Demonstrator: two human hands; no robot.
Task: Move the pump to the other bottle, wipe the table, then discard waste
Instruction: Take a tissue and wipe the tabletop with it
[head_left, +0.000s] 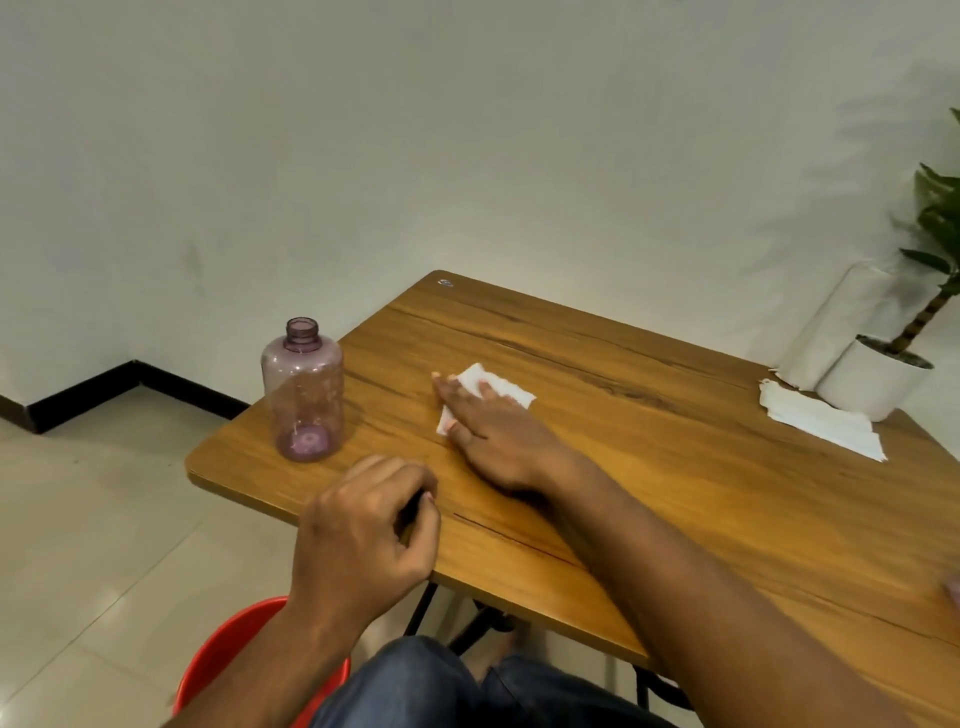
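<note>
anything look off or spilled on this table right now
No spill shows. The purple bottle stands upright but uncapped, close to the table edge. The right hand presses a white tissue flat; the left hand is curled.

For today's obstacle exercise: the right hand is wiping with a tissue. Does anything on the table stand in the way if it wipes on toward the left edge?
Yes. The empty purple bottle stands upright near the table's left edge, left of the right hand and its white tissue. The left hand also rests on the near-left edge. The wood directly between is bare.
</note>
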